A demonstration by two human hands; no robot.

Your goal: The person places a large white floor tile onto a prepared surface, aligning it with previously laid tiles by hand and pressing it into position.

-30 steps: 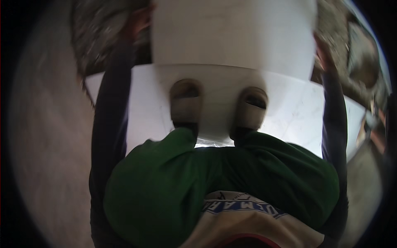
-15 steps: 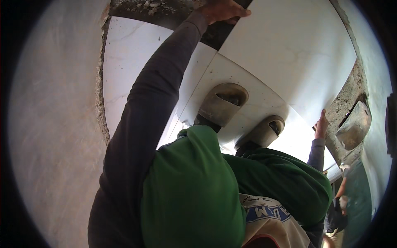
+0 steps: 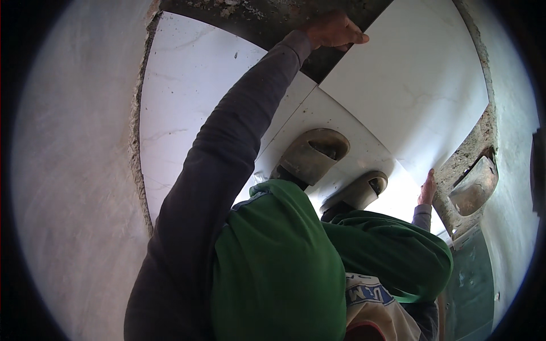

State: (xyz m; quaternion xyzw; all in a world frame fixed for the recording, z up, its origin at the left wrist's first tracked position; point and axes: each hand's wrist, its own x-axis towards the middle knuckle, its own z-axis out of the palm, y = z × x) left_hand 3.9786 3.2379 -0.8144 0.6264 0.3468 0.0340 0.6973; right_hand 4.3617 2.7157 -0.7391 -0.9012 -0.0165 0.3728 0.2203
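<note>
A large white tile (image 3: pixel 415 79) with faint grey veins spans the upper right. My left hand (image 3: pixel 336 31) is closed on its left edge, thumb on top and fingers curled toward the underside. At the tile's near right corner, my right hand (image 3: pixel 427 187) grips the edge with one finger pointing up along it; the rest of its fingers are partly hidden. The tile's near edge lies over or against another white tile (image 3: pixel 364 136), on which my two sandalled feet rest. How far the held tile is raised, I cannot tell.
More white tile (image 3: pixel 193 74) lies to the left, beside a rough broken wall base (image 3: pixel 135 119). Dark bare ground (image 3: pixel 250 20) shows beyond it. On the right, a scoop-like greyish piece (image 3: pixel 475 186) sits on a gritty strip by the wall (image 3: pixel 512 170).
The view has shifted a little. The tile's near left corner now sits slightly off the tile joint, with both hands still on the tile. A person at the lower right has gone from view.
</note>
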